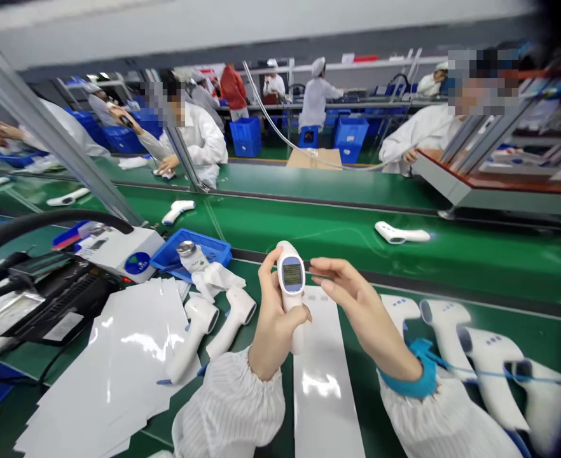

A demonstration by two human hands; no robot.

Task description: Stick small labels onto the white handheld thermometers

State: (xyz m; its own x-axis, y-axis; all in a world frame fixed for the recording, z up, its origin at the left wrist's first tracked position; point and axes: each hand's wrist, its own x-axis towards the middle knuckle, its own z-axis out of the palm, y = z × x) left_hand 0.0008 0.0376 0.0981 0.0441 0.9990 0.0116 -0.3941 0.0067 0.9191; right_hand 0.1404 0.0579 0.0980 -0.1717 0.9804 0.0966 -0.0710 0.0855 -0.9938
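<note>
My left hand [275, 312] is wrapped round the handle of a white infrared thermometer [284, 250], held upright with its blue-framed screen facing me. The screen is lit, but its text is too small to read. Just right of it, my right hand [357, 305] is apart from the thermometer, fingers stretched out and holding nothing. A blue wrist strap [416, 372] with a cord circles my right wrist. Beneath the hands lies a long white glossy strip [325, 381]. Several more thermometers [493, 369] lie by my right forearm, and two others [233, 318] lie to the left.
White sheets [103, 362] cover the left of the bench, near a black device [56, 299] and a blue tray [218, 245] holding a small bottle. Beyond runs a green conveyor belt [280, 219] carrying several thermometers. Metal posts [61, 127] rise at left. Co-workers [199, 137] sit across the line.
</note>
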